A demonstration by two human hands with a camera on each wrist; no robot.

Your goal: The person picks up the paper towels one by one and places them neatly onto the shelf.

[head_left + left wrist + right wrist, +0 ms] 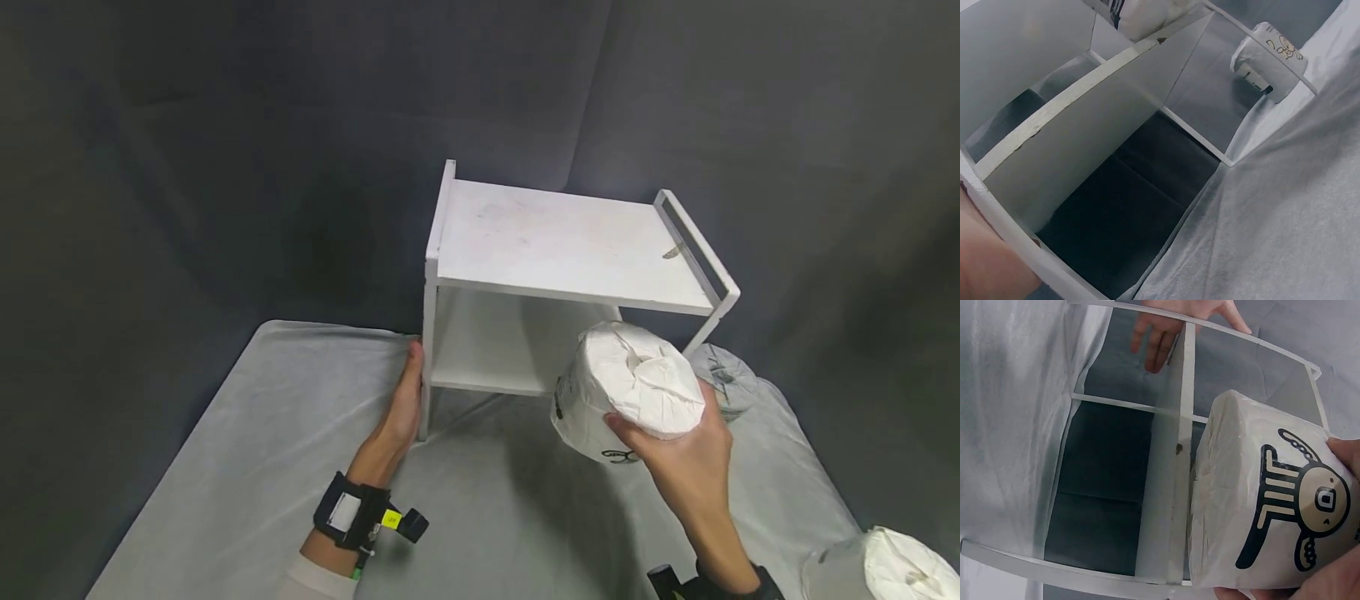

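A small white two-tier shelf (577, 242) stands on the grey cloth. My left hand (403, 400) rests against its left side, thumb pointing up along the front post. In the right wrist view, the straight fingers (1155, 347) of that hand show through the open side frame. My right hand (693, 467) grips a white paper-wrapped toilet roll (641, 379) in front of the shelf's right half, thumb on the near side. The wrapper carries a cartoon animal print (1297, 500). Above the lower board, the roll overlaps the shelf's right front in the head view.
Another wrapped roll (723, 379) lies on the cloth behind the shelf's right side. A further wrapped roll (907, 567) is at the bottom right corner. The cloth-covered table (247, 467) ends before dark curtains (300, 167) at the back and sides.
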